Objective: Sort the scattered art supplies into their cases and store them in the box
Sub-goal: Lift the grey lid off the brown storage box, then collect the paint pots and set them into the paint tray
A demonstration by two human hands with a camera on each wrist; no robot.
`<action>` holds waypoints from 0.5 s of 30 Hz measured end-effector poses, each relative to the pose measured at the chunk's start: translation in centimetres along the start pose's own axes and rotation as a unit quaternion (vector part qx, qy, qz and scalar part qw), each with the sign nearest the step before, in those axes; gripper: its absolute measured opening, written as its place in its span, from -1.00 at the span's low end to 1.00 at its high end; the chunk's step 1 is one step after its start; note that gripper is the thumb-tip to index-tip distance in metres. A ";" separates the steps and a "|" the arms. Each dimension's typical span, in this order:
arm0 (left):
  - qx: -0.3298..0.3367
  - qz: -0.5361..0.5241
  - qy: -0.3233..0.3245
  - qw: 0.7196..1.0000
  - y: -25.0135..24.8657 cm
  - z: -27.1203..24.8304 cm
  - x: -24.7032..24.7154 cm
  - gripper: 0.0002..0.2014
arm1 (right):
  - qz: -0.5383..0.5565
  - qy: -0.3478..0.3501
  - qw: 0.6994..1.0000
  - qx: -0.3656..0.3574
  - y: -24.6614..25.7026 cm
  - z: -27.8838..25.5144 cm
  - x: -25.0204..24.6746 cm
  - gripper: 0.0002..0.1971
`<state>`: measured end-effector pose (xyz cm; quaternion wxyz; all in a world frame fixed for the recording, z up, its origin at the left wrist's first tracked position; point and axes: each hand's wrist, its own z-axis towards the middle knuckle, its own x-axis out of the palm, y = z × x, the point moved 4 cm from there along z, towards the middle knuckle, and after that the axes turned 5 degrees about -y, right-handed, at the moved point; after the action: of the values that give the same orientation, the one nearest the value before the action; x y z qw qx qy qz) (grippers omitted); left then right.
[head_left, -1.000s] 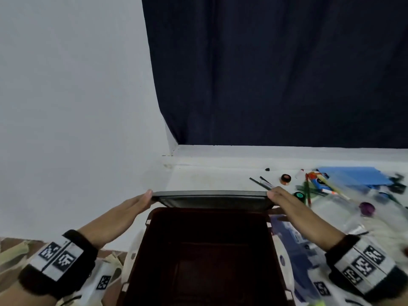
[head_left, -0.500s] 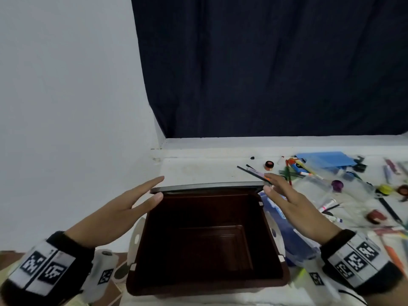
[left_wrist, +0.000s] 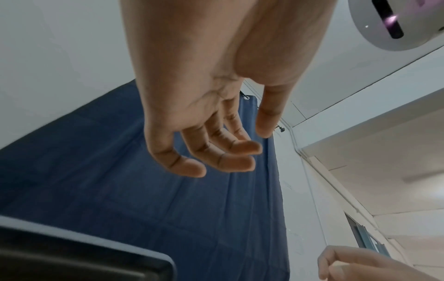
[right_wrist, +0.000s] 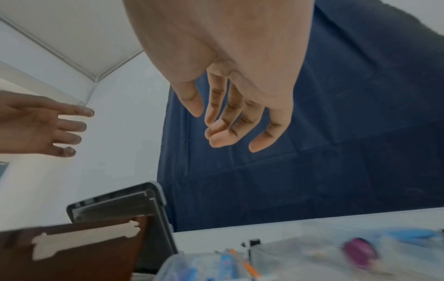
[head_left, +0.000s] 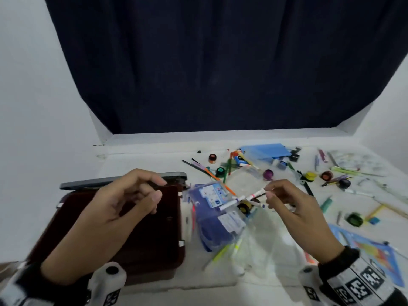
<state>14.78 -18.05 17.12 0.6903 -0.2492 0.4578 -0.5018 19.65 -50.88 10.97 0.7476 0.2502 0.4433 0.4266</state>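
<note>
- Fingers of both hands hang loosely curled and hold nothing: the left hand (head_left: 123,202) hovers over the open box (head_left: 114,235), and the right hand (head_left: 293,208) hovers over the scattered supplies; both wrist views show bare palms with slack fingers
- Dark curtain (head_left: 220,62) fills the back of the head view, with white wall to either side; its upper and right parts are cut by the frame
- White table (head_left: 141,164) has bare room behind the box and to its left; the right half is crowded
- Box is dark brown inside, its grey lid (head_left: 123,181) standing open at the far edge; the left hand and forearm cover much of the interior, and the near-left corner is blurred
- Clear plastic cases (head_left: 260,237) lie just right of the box, hard to outline against the white surface
- Blue case (head_left: 212,213) lies beside the box's right wall, smeared by motion blur
- Blue folder (head_left: 267,150) sits at the far edge among pens
- White markers (head_left: 242,198) lie just left of the right fingertips; whether they touch I cannot tell
- Small paint pots, purple (head_left: 268,174) and yellow (head_left: 310,176), sit farther out
</note>
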 end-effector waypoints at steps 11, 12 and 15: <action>-0.114 0.035 0.116 0.986 3.7 0.3 22.1 -0.69 | -0.150 0.101 0.983 0.026 -13.7 -3.1 -11.3 -0.80; -0.124 0.078 0.156 0.977 4.5 0.4 23.7 -0.59 | -0.169 0.120 0.978 0.028 -14.6 -3.1 -11.9 -0.80; -0.121 0.227 0.284 0.924 6.4 1.1 27.9 -0.20 | -0.226 0.178 0.957 0.037 -17.1 -2.6 -13.1 -0.78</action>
<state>20.86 -41.51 1.87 0.5915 -0.0670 0.7360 -0.3226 21.34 -70.89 2.74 0.7239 0.0910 0.6293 0.2676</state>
